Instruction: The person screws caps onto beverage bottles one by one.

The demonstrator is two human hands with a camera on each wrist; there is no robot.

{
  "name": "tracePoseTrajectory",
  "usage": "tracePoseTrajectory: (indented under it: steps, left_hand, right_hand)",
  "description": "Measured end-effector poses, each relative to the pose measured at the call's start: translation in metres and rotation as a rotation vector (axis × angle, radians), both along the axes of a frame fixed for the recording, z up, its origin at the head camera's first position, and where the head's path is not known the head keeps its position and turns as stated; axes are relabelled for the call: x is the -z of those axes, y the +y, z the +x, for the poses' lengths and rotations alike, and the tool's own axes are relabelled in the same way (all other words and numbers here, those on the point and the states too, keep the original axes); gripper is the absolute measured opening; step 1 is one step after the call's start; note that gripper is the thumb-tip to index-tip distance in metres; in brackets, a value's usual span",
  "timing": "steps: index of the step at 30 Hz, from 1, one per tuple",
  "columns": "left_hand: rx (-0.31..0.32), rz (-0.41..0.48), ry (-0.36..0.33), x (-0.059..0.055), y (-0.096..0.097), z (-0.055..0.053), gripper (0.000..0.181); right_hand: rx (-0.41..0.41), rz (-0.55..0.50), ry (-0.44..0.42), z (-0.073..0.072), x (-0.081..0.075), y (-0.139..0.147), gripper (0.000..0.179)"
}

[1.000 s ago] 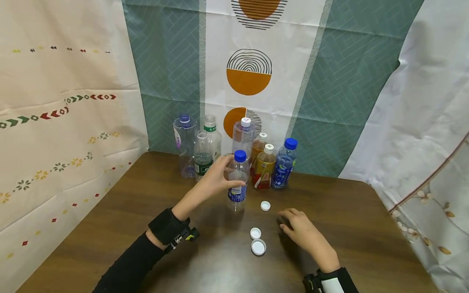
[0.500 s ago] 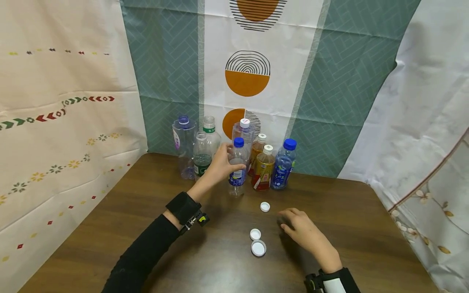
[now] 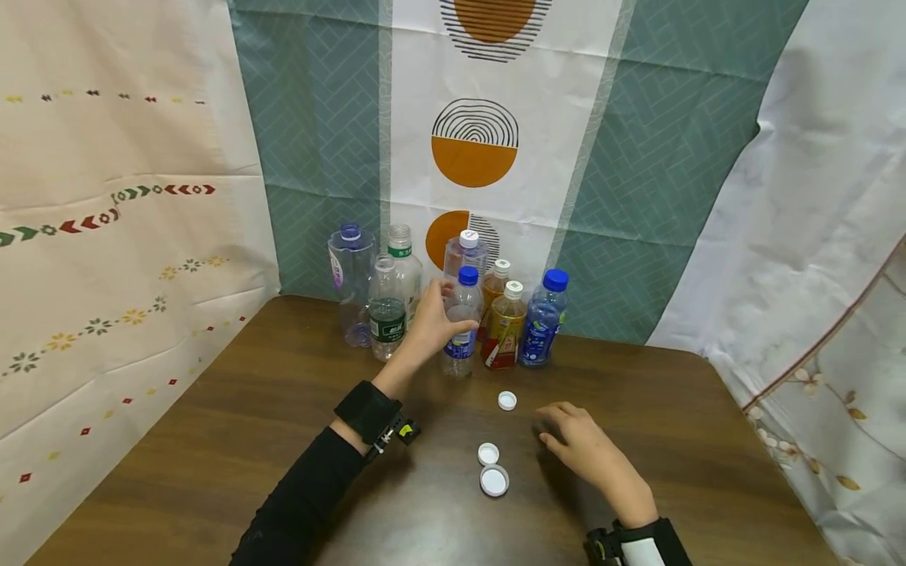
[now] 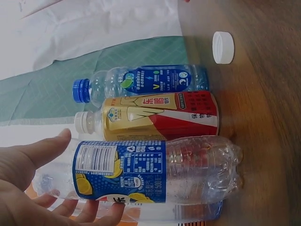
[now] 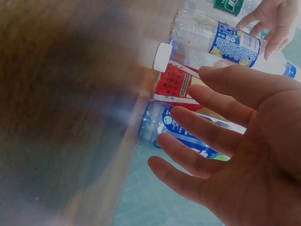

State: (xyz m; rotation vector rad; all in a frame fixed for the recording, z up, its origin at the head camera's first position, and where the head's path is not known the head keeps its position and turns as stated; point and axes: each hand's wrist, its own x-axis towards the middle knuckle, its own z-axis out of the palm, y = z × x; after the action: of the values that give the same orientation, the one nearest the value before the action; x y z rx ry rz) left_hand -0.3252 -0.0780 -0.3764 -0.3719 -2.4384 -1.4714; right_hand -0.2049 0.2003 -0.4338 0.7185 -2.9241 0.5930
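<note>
My left hand point(image 3: 430, 322) curves round a clear plastic bottle point(image 4: 197, 169) with a blue cap and a blue lemon-patterned label. Its thumb point(image 4: 49, 148) lies along one side and the fingers along the other. The bottle stands upright on the table, close in front of a taller clear bottle point(image 3: 469, 250) and left of a red-and-yellow bottle point(image 3: 504, 330). My right hand point(image 3: 583, 444) stays low over the table with its fingers loosely bent and nothing in it. Nearest to it is a white bottle cap point(image 3: 506, 401), hollow side up.
A small white cap point(image 3: 488, 453) and a larger one point(image 3: 494, 480) lie side by side on the wooden table point(image 3: 233, 440). At the back left are several uncapped bottles point(image 3: 387, 314). A blue-capped blue bottle point(image 3: 543, 322) ends the row, with a curtain point(image 3: 637, 196) behind.
My left hand has carried the blue-capped bottle back towards the row of bottles and then slightly right. My right hand and the loose caps have stayed put.
</note>
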Motion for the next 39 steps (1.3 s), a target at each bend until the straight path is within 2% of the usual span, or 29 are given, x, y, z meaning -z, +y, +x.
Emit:
tracePoseTrajectory:
  steps: [4, 10, 12, 16, 20, 23, 28, 31, 33, 36, 39]
  left_hand:
    - [-0.019, -0.011, -0.007, 0.003, 0.000, 0.002, 0.077]
    - [0.021, -0.009, -0.057, 0.011, -0.002, 0.005, 0.088]
    - [0.029, -0.017, -0.079, 0.016, -0.004, 0.007, 0.094]
    - [0.029, -0.064, -0.080, 0.024, -0.015, 0.017, 0.098]
    - [0.061, -0.150, -0.082, 0.029, -0.033, 0.033, 0.095]
    - [0.089, -0.203, -0.083, 0.028, -0.053, 0.046, 0.088]
    - [0.069, -0.267, -0.046, 0.022, -0.092, 0.061, 0.071]
    - [0.011, -0.288, -0.030, 0.022, -0.119, 0.061, 0.063]
    - [-0.028, -0.270, -0.057, 0.023, -0.137, 0.058, 0.061]
    - [-0.090, -0.228, -0.114, 0.028, -0.164, 0.048, 0.067]
    - [-0.130, -0.173, -0.148, 0.034, -0.190, 0.032, 0.078]
  right_hand:
    - [-0.016, 0.004, -0.006, 0.001, 0.002, -0.001, 0.033]
    - [-0.018, 0.003, -0.001, 0.002, 0.000, -0.001, 0.033]
    - [-0.023, 0.010, -0.001, 0.001, -0.001, -0.001, 0.033]
    - [-0.034, 0.013, 0.009, 0.000, -0.001, 0.000, 0.033]
    - [-0.032, 0.010, 0.014, 0.000, -0.002, 0.002, 0.034]
    - [-0.024, 0.016, 0.010, 0.000, -0.002, 0.003, 0.034]
    - [-0.003, 0.018, -0.003, 0.000, -0.001, 0.003, 0.035]
    - [-0.003, 0.013, -0.019, 0.000, 0.000, 0.001, 0.036]
    - [-0.006, 0.009, -0.027, 0.000, 0.000, 0.000, 0.036]
    - [-0.011, 0.005, -0.030, 0.000, 0.000, -0.001, 0.036]
    - [-0.013, 0.004, -0.030, 0.001, -0.001, -0.001, 0.036]
